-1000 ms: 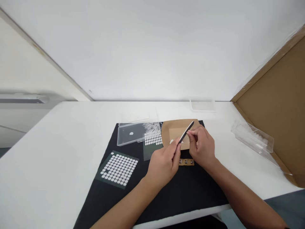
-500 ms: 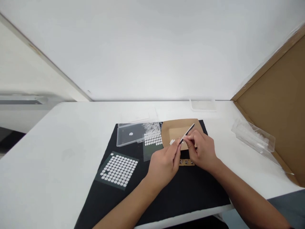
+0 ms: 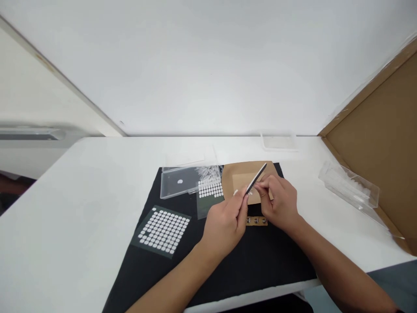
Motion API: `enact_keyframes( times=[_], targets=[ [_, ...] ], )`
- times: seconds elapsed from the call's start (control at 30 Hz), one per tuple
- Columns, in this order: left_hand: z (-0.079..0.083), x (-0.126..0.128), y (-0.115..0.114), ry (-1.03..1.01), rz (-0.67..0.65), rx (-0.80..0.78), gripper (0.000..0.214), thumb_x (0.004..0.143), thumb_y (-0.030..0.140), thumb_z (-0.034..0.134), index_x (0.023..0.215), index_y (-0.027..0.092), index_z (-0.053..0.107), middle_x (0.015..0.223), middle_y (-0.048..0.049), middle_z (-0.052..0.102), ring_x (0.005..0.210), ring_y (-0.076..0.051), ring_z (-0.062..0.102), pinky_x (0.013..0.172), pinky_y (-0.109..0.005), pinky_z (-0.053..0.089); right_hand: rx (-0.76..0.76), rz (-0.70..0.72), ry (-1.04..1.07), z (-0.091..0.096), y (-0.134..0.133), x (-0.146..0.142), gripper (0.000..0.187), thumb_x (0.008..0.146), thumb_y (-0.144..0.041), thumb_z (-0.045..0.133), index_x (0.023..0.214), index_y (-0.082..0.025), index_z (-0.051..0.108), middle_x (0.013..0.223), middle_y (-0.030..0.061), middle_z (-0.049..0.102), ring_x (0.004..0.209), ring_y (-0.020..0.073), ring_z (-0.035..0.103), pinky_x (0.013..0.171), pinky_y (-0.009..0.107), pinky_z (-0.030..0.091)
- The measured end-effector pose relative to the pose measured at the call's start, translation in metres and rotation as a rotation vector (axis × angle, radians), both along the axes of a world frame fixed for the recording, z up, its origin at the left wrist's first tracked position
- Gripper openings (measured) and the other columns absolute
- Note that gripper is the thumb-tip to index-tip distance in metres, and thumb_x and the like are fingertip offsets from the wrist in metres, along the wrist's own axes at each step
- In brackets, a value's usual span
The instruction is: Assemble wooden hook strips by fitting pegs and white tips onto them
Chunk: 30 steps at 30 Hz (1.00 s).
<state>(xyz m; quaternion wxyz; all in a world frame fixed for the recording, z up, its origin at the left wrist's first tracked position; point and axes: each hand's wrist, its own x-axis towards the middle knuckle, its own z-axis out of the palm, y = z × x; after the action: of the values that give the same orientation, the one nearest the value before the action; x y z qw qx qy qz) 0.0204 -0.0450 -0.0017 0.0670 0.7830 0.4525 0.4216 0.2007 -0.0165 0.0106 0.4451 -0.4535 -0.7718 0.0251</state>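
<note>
My left hand [image 3: 226,217] is closed, gripping a thin black-and-white strip [image 3: 256,178] that points up to the right. Beside the strip, my right hand [image 3: 278,200] makes a pinch; anything between its fingertips is too small to make out. Under both hands lies a brown paper tray [image 3: 231,171] with a few small white pieces in it. Just below the tray, a short brown strip with several small metal parts [image 3: 256,221] rests on the black mat [image 3: 260,256], partly covered by my hands.
A sheet of white oval stickers [image 3: 164,230] lies at the mat's left. Another sticker sheet [image 3: 205,204] sits partly under a clear plastic box [image 3: 176,184] holding thin white pieces. Clear containers [image 3: 352,187] stand at right by a cardboard panel [image 3: 374,108]; a clear tray [image 3: 279,143] is at the back.
My right fingertips have drawn slightly away from the strip, to the right. More of the strip shows above my left hand.
</note>
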Motion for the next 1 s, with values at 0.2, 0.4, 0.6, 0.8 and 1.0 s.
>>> enact_keyframes(
  times=[0.2, 0.4, 0.6, 0.8, 1.0],
  targets=[
    [-0.0024, -0.0013, 0.0008, 0.023, 0.007, -0.003, 0.035, 0.112, 0.025, 0.046, 0.139, 0.016, 0.067, 0.09, -0.0098, 0.082, 0.073, -0.02, 0.079, 0.069, -0.027, 0.063, 0.001, 0.017, -0.074, 0.0013, -0.0014, -0.0018, 0.02, 0.106, -0.02, 0.058, 0.087, -0.026, 0.053, 0.083, 0.0026, 0.071, 0.069, 0.0186, 0.063, 0.063, 0.034, 0.042],
    [-0.0026, -0.0016, 0.0015, 0.053, 0.016, 0.0, 0.033, 0.113, 0.025, 0.045, 0.134, 0.014, 0.068, 0.086, -0.0082, 0.081, 0.067, -0.018, 0.076, 0.064, -0.026, 0.06, 0.022, 0.013, -0.059, -0.0012, 0.002, 0.0002, 0.019, 0.105, -0.02, 0.059, 0.088, -0.025, 0.054, 0.083, 0.002, 0.071, 0.07, 0.0191, 0.063, 0.063, 0.034, 0.04],
    [-0.002, -0.0002, 0.0011, 0.053, 0.015, 0.039, 0.03, 0.112, 0.022, 0.048, 0.134, 0.012, 0.066, 0.089, -0.009, 0.082, 0.071, -0.02, 0.078, 0.065, -0.026, 0.06, 0.057, -0.074, -0.033, -0.0002, 0.0029, 0.0, 0.021, 0.106, -0.022, 0.058, 0.086, -0.026, 0.052, 0.078, 0.0015, 0.069, 0.068, 0.0191, 0.061, 0.062, 0.034, 0.039],
    [-0.002, -0.0001, 0.0014, 0.063, 0.021, 0.063, 0.028, 0.112, 0.021, 0.049, 0.132, 0.011, 0.066, 0.091, -0.0092, 0.083, 0.071, -0.021, 0.079, 0.064, -0.028, 0.059, 0.055, -0.057, -0.07, 0.0002, 0.0041, 0.0003, 0.023, 0.106, -0.022, 0.058, 0.084, -0.025, 0.052, 0.076, 0.0008, 0.067, 0.064, 0.0178, 0.055, 0.061, 0.035, 0.037],
    [-0.0017, -0.0005, 0.001, 0.082, 0.027, 0.05, 0.028, 0.113, 0.022, 0.047, 0.13, 0.01, 0.066, 0.088, -0.0081, 0.082, 0.069, -0.02, 0.078, 0.061, -0.027, 0.057, 0.006, 0.018, -0.112, -0.0005, 0.0046, 0.0019, 0.022, 0.106, -0.022, 0.058, 0.085, -0.025, 0.053, 0.079, 0.0011, 0.069, 0.067, 0.0181, 0.057, 0.063, 0.034, 0.038]
  ],
)
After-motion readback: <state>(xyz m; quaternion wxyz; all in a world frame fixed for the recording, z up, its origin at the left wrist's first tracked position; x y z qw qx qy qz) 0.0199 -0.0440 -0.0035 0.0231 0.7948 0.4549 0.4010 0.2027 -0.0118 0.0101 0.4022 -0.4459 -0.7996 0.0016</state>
